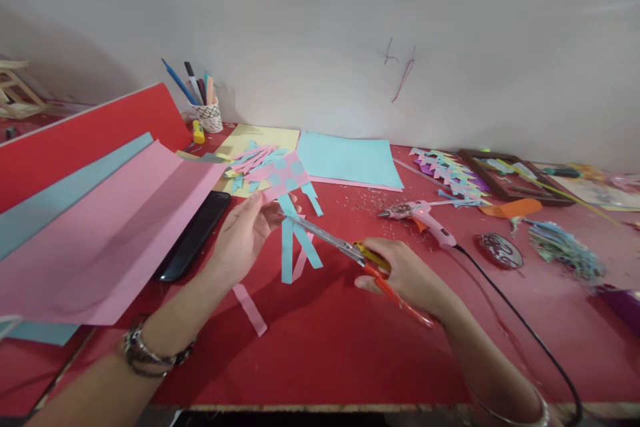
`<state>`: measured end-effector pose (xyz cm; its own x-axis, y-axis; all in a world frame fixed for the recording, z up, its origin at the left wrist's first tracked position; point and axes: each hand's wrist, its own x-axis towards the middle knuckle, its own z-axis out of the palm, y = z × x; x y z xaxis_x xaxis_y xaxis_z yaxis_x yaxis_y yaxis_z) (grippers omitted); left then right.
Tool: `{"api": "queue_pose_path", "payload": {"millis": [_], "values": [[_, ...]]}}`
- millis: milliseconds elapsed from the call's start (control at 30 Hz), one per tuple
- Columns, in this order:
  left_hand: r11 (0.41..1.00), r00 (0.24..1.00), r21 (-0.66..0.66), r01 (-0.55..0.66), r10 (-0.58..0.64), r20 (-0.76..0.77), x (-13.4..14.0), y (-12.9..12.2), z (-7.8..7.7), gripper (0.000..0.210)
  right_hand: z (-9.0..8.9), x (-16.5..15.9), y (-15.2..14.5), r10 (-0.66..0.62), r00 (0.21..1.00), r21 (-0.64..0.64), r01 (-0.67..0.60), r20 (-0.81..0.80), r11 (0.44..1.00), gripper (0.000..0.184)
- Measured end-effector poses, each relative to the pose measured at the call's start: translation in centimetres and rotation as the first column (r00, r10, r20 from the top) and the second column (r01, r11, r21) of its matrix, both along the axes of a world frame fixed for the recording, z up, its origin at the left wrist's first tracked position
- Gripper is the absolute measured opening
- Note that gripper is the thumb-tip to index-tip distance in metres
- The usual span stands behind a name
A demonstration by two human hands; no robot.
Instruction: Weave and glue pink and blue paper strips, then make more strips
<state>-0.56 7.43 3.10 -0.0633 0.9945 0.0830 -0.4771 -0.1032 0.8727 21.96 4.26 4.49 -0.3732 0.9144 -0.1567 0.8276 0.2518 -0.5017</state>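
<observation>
My left hand [243, 230] pinches a woven paper piece [286, 175] of pink and light blue strips in a checker pattern. Blue strip ends [287, 250] hang down from it. In my right hand [407, 273] is a pair of scissors [330, 239] with red and yellow handles. Their blades point left and reach the blue strips just below the weave; whether they cut through cannot be told. A loose pink paper strip [251, 309] lies on the red table below my left hand.
Pink sheets [115, 233] and a black phone [195, 237] lie at left. Behind are a pen cup [207, 117], paper scraps [245, 163] and a blue sheet [350, 157]. At right lie a corded glue gun [425, 217], a brown tray [545, 195] and a tassel [565, 250].
</observation>
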Motion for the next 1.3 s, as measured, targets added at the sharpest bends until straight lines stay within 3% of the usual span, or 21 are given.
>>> {"api": "queue_pose_path", "payload": {"millis": [267, 1100, 1300], "values": [[0.998, 1.000, -0.066, 0.000, 0.001, 0.025, 0.07, -0.21, 0.44, 0.016, 0.02, 0.11, -0.02, 0.018, 1.000, 0.008, -0.018, -0.004, 1.000, 0.045], [0.998, 0.998, 0.001, 0.058, -0.058, -0.023, -0.10, 0.03, -0.07, 0.025, 0.29, 0.15, -0.13, 0.005, 1.000, -0.008, -0.005, 0.011, 1.000, 0.041], [0.996, 0.997, -0.048, 0.081, -0.081, 0.010, -0.16, 0.21, -0.30, 0.022, 0.15, 0.24, -0.07, -0.003, 1.000, -0.002, 0.003, 0.022, 1.000, 0.044]]}}
